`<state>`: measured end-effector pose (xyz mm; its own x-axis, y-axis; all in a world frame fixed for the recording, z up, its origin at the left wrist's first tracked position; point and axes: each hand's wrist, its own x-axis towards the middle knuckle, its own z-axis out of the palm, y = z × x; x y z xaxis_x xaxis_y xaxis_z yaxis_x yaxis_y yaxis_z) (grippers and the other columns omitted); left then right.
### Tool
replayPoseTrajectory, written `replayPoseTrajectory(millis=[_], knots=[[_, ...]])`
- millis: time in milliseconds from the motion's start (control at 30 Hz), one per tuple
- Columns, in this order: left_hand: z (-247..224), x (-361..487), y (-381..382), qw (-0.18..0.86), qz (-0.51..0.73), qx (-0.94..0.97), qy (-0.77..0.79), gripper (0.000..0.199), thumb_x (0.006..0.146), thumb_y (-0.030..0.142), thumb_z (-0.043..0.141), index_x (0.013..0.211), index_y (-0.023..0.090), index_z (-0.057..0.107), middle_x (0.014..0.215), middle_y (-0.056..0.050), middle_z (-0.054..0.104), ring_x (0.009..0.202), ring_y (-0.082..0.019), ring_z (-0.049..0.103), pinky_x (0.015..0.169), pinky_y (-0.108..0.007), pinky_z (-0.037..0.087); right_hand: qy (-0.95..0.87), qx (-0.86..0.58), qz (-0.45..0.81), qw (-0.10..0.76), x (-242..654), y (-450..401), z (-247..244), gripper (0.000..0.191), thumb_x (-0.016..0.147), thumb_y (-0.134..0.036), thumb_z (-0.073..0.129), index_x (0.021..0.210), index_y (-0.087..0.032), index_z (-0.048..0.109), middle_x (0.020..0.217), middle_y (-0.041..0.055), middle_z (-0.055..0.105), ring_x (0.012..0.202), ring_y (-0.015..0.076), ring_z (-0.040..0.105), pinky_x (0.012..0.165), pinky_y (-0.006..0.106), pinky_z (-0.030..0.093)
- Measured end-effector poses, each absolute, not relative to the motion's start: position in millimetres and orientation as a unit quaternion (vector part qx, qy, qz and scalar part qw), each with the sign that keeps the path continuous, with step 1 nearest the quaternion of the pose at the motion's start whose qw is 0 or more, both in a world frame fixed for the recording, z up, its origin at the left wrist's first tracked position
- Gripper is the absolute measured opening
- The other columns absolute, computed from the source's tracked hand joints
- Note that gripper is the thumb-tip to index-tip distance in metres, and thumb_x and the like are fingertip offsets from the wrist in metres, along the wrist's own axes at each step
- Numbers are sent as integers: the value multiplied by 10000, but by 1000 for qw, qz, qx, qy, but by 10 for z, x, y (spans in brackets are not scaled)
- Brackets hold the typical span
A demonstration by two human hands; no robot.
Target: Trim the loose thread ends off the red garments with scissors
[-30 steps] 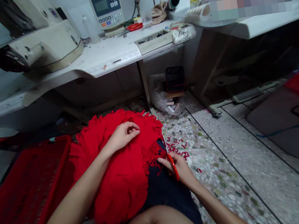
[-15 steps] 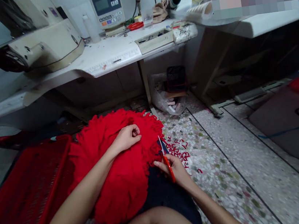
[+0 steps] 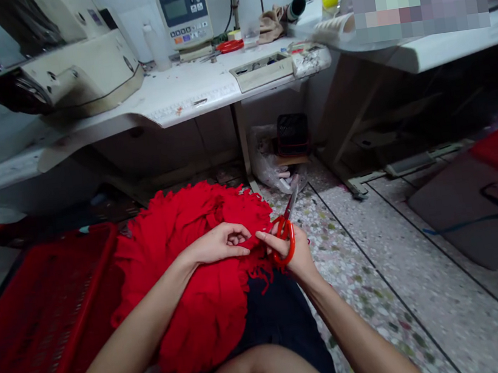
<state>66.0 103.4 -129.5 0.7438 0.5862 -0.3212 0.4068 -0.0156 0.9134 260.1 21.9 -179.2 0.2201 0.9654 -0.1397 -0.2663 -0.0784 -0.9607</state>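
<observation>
A bright red fringed cloth (image 3: 198, 291) lies bunched over my lap, on dark shorts (image 3: 271, 324). My left hand (image 3: 217, 244) rests on top of it, fingers curled and pinching the cloth near its right edge. My right hand (image 3: 287, 249) grips red-handled scissors (image 3: 291, 241) beside that edge, a short way from my left fingertips. The scissor blades (image 3: 293, 200) point up and away from me, over the floor and clear of the cloth.
A red plastic basket (image 3: 51, 322) stands against my left side. Ahead, a white sewing table (image 3: 185, 91) carries a sewing machine (image 3: 77, 68) and a control panel (image 3: 184, 11). A plastic bag (image 3: 266, 160) sits beneath it on the speckled terrazzo floor (image 3: 358, 282).
My right hand has risen from the cloth's lower edge toward my left hand, and the scissors have swung to point up and right. My left hand has slid slightly right.
</observation>
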Motion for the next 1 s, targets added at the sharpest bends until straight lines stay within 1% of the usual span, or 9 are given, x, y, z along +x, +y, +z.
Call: replayPoseTrajectory(millis=[133,233,333,467,600,700,800,900,1000], knots=[[-1291,664,1059,614,82,693,368,399,704,379,855,914,142,613,703,67,430,657,-102,399,606,-221,319,-353,-530,508,580,2618,235,-1742,537,652,-603,873,775,-226,511,557,-12,645,436,153,581,443,261,478],[-1291,671,1076,622,92,680,377,434,657,411,886,834,142,596,691,64,448,649,-97,406,609,-219,313,-358,-534,510,572,2649,195,-1764,560,630,-636,869,760,-224,513,677,44,716,453,157,602,458,282,507],[-1299,685,1071,645,112,648,390,452,636,412,900,843,145,598,674,68,458,628,-89,417,600,-213,317,-363,-523,530,560,2662,140,-1803,528,661,-619,855,746,-223,516,763,75,749,468,153,599,471,288,503],[-1306,725,1046,652,160,624,400,419,667,397,882,862,129,625,743,32,534,654,-89,477,621,-213,363,-370,-514,545,550,2653,53,-1883,459,741,-575,820,728,-230,518,596,15,678,455,154,572,475,275,463],[-1273,747,1042,624,166,650,400,374,747,393,832,915,127,631,828,8,579,699,-90,511,651,-211,385,-405,-516,553,514,2685,-117,-2024,467,828,-629,727,737,-234,496,487,-44,557,425,139,499,455,258,390],[-1206,738,1050,624,169,644,409,362,753,359,832,941,128,626,804,19,576,712,-90,516,683,-211,402,-482,-497,553,464,2756,-305,-2149,458,920,-650,602,788,-225,495,640,-22,589,569,151,537,545,260,414],[-1140,722,1047,636,141,636,415,350,727,355,847,882,117,644,766,22,571,667,-83,494,642,-205,380,-547,-475,549,416,2818,-476,-2266,420,986,-615,521,844,-220,508,774,-8,604,698,161,553,648,266,431],[-1136,707,1034,628,118,656,402,353,723,406,843,758,111,653,711,25,531,634,-83,456,599,-204,343,-579,-471,552,372,2831,-564,-2345,389,999,-588,521,870,-221,511,764,-23,585,682,154,527,639,258,408],[-1191,696,1020,612,131,669,400,383,747,455,819,698,110,662,684,17,499,667,-100,459,596,-204,331,-602,-472,539,353,2807,-560,-2352,360,1002,-559,538,882,-221,505,780,-28,576,671,145,503,626,253,387]])
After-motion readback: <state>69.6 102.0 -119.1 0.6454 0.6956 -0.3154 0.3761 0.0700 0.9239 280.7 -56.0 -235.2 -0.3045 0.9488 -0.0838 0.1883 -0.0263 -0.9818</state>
